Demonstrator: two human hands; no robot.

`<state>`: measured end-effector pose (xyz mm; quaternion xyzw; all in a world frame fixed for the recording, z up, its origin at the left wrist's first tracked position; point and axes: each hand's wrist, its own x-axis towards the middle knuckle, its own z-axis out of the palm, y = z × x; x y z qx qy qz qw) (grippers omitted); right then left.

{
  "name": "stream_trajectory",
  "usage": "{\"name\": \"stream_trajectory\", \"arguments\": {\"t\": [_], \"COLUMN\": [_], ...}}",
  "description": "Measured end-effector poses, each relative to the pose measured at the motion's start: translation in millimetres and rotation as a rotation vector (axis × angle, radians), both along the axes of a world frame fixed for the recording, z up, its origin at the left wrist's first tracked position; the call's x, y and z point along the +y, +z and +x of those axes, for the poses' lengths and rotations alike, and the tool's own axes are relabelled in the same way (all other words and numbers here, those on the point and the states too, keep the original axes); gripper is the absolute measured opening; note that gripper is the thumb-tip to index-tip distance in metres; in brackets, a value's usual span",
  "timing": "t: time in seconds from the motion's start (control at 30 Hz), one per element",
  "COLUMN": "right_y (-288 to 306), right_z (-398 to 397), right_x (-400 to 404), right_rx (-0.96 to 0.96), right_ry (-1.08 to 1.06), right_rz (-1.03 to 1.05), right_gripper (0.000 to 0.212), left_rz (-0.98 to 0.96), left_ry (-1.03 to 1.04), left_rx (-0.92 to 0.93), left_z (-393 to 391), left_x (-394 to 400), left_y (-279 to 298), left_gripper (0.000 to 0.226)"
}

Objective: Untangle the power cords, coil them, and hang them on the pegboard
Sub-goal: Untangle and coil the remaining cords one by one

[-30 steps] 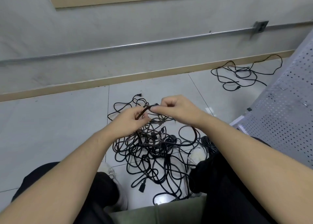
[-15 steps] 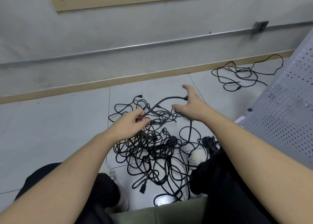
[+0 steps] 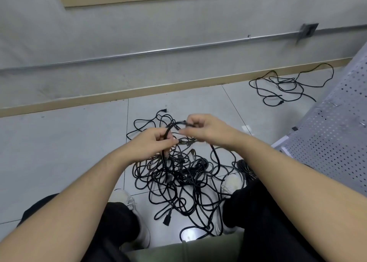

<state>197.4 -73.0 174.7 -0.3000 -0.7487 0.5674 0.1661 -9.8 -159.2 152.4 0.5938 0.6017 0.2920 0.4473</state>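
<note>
hands raised over tangle [image 3: 178, 174] | L [image 3: 153, 144] + R [image 3: 202, 128] grip cord [image 3: 170, 127]

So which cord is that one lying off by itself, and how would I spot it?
Follow the tan baseboard right toward the grey perforated metal pegboard. On the grey floor tiles just before it sprawls a thin black power cord in loose loops. Unlike the dense tangled heap of black cords between the person's feet, it lies alone and untouched.

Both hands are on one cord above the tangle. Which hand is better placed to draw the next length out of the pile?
Probably the left hand: it grips the cord where it drops into the tangle. The right hand pinches the freed end.
</note>
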Motion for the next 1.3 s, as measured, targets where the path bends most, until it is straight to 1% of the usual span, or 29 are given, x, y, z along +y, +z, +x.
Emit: {"name": "stream_trajectory", "arguments": {"t": [0.07, 0.13, 0.2, 0.23, 0.27, 0.33, 0.37, 0.4, 0.47, 0.53, 0.57, 0.6, 0.63, 0.67, 0.73, 0.83, 0.93, 1.0, 1.07, 1.13, 1.2, 1.27, 1.3], "right_y": [9.1, 12.7, 10.1, 5.9, 2.1, -5.5, -7.5, -8.3, -8.0, -7.6, -7.9, -9.1, -10.0, -11.4, -12.5, -3.1, 8.5, 8.7, 5.5, -0.1, -3.9, -7.1, -7.9], "right_z": [4.2, 10.1, 15.5, 17.2, 17.6, 16.3, 15.1, 13.5, 9.2, 1.9, -3.6, -9.1, -14.0, -17.5, -21.1, -19.1, -12.9, -7.2, -3.4, -5.1, -12.5, -21.1, -24.7], "right_x": [6.2, 15.8, 23.7, 26.4, 27.0, 25.7, 25.7, 26.1, 26.5, 23.3, 19.3, 14.4, 9.7, 6.9, 6.3, 8.7, 17.4, 27.5, 34.0, 33.4, 27.3, 21.0, 19.8], "right_rx": [0.139, 0.204, 0.130, 0.061, -0.003, -0.095, -0.147, -0.216, -0.415, -0.593, -0.645, -0.648, -0.616, -0.564, -0.481, -0.341, -0.177, -0.084, -0.058, -0.093, -0.056, 0.025, 0.044], "right_ry": [-0.169, -0.327, -0.417, -0.429, -0.431, -0.408, -0.379, -0.331, -0.208, -0.100, -0.046, -0.004, 0.022, 0.036, 0.054, 0.043, -0.122, -0.249, -0.297, -0.275, -0.227, -0.194, -0.199], "right_rz": [-0.090, -0.133, -0.079, -0.021, 0.034, 0.178, 0.273, 0.375, 0.534, 0.623, 0.650, 0.660, 0.621, 0.556, 0.429, 0.238, 0.075, -0.022, -0.046, 0.037, 0.152, 0.173, 0.165], "right_gripper": [0.038, 0.040, 0.031, 0.024, 0.021, 0.042, 0.050, 0.053, 0.052, 0.046, 0.039, 0.029, 0.016, 0.007, 0.021, 0.021, 0.038, 0.044, 0.041, 0.026, 0.012, 0.012, 0.017], "left_rz": [-0.077, -0.126, -0.128, -0.120, -0.098, -0.038, -0.005, 0.019, 0.042, 0.058, 0.065, 0.071, 0.081, 0.090, 0.089, 0.055, 0.048, 0.038, 0.035, 0.032, 0.023, 0.019, 0.015], "left_ry": [0.009, -0.005, 0.024, 0.063, 0.101, 0.122, 0.111, 0.103, 0.106, 0.085, 0.067, 0.053, 0.040, 0.035, 0.044, 0.070, 0.090, 0.116, 0.159, 0.213, 0.266, 0.307, 0.315], "left_rx": [-0.031, 0.006, 0.001, 0.004, 0.028, 0.117, 0.172, 0.220, 0.240, 0.219, 0.217, 0.215, 0.205, 0.188, 0.142, 0.035, -0.048, -0.122, -0.210, -0.243, -0.233, -0.257, -0.280], "left_z": [-1.1, 1.3, 5.9, 7.7, 9.1, 14.5, 17.4, 19.5, 19.6, 17.1, 16.5, 16.5, 18.0, 19.3, 20.8, 20.1, 16.3, 13.7, 14.2, 18.2, 22.9, 24.8, 24.7], "left_x": [0.6, 1.5, 4.5, 7.0, 9.6, 12.9, 13.7, 14.5, 16.6, 18.1, 18.4, 18.6, 18.2, 18.1, 19.1, 19.7, 21.0, 24.7, 28.5, 31.2, 32.8, 34.3, 35.2], "left_y": [-1.6, -3.7, -8.6, -10.9, -12.1, -11.0, -8.9, -6.7, -3.9, -2.7, -3.2, -4.7, -5.4, -6.8, -7.6, -0.9, 6.4, 7.1, 6.2, 5.6, 7.0, 8.2, 8.9], "left_gripper": [0.026, 0.032, 0.035, 0.036, 0.036, 0.037, 0.037, 0.036, 0.031, 0.031, 0.032, 0.032, 0.031, 0.030, 0.029, 0.034, 0.038, 0.039, 0.042, 0.041, 0.041, 0.039, 0.037]}}
